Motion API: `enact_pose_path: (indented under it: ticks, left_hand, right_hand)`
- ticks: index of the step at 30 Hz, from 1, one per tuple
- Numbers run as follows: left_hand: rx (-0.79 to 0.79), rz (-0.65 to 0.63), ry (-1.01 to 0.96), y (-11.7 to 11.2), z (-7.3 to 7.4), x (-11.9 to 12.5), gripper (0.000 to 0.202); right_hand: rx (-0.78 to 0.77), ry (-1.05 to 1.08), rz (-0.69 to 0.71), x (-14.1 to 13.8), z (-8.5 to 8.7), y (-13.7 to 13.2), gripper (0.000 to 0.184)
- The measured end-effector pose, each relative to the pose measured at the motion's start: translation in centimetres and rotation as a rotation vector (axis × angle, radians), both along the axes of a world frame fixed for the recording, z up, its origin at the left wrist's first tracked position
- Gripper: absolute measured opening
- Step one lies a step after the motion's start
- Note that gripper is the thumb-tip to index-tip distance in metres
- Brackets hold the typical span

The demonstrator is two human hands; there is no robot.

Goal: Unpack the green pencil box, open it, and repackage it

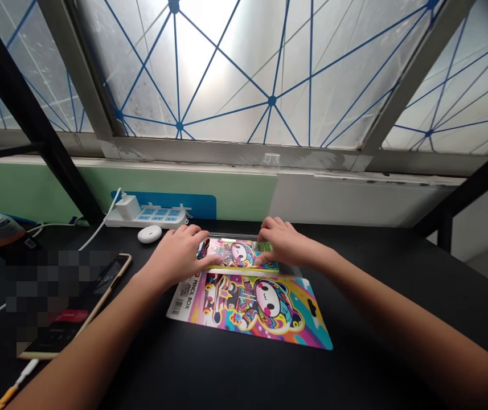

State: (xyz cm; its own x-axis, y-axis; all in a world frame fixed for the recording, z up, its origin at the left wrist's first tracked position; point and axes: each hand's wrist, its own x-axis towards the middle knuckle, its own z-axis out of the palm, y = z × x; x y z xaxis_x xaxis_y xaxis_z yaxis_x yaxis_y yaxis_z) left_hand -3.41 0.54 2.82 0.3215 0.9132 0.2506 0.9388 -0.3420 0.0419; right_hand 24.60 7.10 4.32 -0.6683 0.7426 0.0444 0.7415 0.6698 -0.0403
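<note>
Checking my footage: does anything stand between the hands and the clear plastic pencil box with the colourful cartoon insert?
Nothing visible does. The left hand and right hand are already on the clear plastic pencil box, one at each end. The colourful printed card lies on the near side, clear of that contact.

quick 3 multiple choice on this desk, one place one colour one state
1. Where are the left hand and right hand?
A on the pencil box
B on the window ledge
C on the wall

2. What colour is the charger on the power strip?
A red
B white
C black

3. How does the printed card lie?
A upright against the wall
B flat on the black table
C folded shut

1 A: both hands rest on the box.
2 B: its body shows white.
3 B: its whole face lies open before the box.
</note>
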Motion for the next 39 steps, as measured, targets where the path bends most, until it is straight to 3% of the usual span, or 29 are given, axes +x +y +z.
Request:
enact_pose_path:
  ticks: [8, 15, 18, 22, 26, 33, 35, 39]
  left_hand:
    - [0.065, -0.008, -0.027, -0.3, 1.4, -1.4, 0.052]
    - [0.366, -0.239, -0.012, -2.9, 2.9, 0.8, 0.022]
    - [0.380, -0.311, -0.059, -3.9, 2.7, 2.1, 0.021]
    - [0.313, -0.386, -0.064, -4.9, 2.0, 3.4, 0.030]
    - [0.230, -0.405, -0.091, -6.7, 0.6, 4.0, 0.039]
    - [0.061, -0.305, -0.213, -10.6, -3.9, 0.6, 0.061]
    - [0.009, -0.238, -0.290, -11.4, -4.7, -0.5, 0.058]
    - [-0.091, -0.142, -0.416, -12.3, -5.3, -0.9, 0.060]
  right_hand:
    - [0.331, 0.208, -0.029, -0.2, -1.1, -5.1, 0.027]
    - [0.504, 0.278, 0.062, 2.7, -1.2, -7.0, 0.032]
    - [0.479, 0.341, 0.116, 4.9, -1.7, -8.3, 0.032]
    - [0.403, 0.434, 0.158, 7.3, -3.6, -11.2, 0.040]
    - [0.389, 0.454, 0.203, 7.8, -5.0, -13.2, 0.037]
    - [0.330, 0.377, 0.326, 7.0, -5.2, -13.5, 0.032]
    - [0.243, 0.349, 0.310, 7.1, -5.3, -13.6, 0.033]
    - [0.104, 0.345, 0.160, 7.5, -5.4, -13.7, 0.058]
